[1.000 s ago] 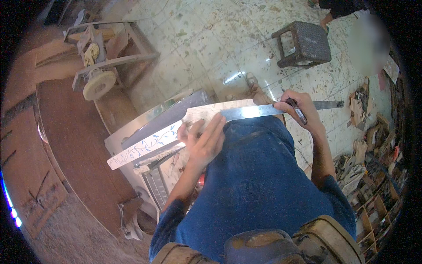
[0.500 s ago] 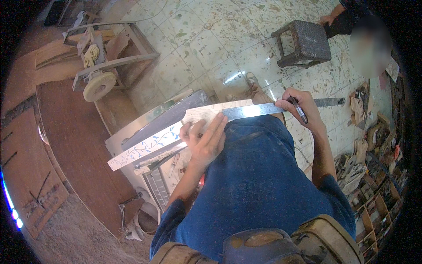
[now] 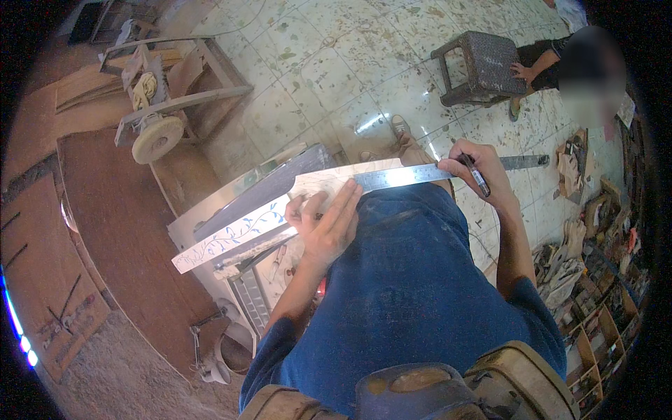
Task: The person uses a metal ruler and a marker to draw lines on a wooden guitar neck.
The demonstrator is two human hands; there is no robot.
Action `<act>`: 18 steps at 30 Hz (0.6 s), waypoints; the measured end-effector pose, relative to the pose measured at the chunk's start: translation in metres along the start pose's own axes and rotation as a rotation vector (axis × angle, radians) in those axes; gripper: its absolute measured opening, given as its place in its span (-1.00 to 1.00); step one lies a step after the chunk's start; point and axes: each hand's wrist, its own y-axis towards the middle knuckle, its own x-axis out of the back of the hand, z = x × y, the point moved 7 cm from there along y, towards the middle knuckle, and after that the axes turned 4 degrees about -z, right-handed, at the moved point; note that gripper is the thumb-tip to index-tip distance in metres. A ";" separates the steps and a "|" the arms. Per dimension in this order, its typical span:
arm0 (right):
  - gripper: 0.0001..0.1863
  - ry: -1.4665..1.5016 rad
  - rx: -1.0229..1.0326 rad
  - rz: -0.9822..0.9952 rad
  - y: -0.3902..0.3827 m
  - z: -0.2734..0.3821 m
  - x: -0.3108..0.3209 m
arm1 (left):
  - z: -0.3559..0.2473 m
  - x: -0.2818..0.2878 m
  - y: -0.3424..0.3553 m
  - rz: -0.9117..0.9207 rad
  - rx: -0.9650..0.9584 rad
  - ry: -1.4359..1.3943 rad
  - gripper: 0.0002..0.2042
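A long pale wooden piece [image 3: 234, 234] lies slantwise before me, with a blue vine pattern and pencilled outlines on its face. It rests over a grey-topped stand [image 3: 269, 180]. My left hand [image 3: 326, 227] is closed over its middle, two fingers stretched onto the near end of a steel ruler [image 3: 402, 177]. The ruler runs to the right along the wooden piece and past its end. My right hand [image 3: 488, 166] grips the ruler farther along and also holds a dark pen [image 3: 477, 176] between its fingers. The pen's tip is away from the wood.
A wooden frame with a round buffing wheel [image 3: 158, 138] stands at the far left, beside a brown board [image 3: 126, 231]. A woven stool [image 3: 490, 66] is at the far right, with another person's hand [image 3: 523, 72] at it. Wood scraps and a compartmented rack [image 3: 584, 343] fill the right side.
The other person beside the stool has shifted, and their hand now lies spread at its edge. My hands, the ruler and the wooden piece have barely moved.
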 end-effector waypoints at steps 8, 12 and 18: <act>-0.70 -0.015 0.003 0.005 -0.001 -0.009 -0.002 | 0.000 0.001 0.001 0.008 0.008 0.006 -0.47; -0.70 -0.009 -0.015 0.012 0.000 -0.007 -0.002 | 0.000 0.001 0.000 0.011 0.009 0.005 -0.46; -0.72 -0.016 -0.005 0.015 -0.001 -0.007 -0.001 | 0.001 0.000 -0.001 0.026 0.010 0.002 -0.45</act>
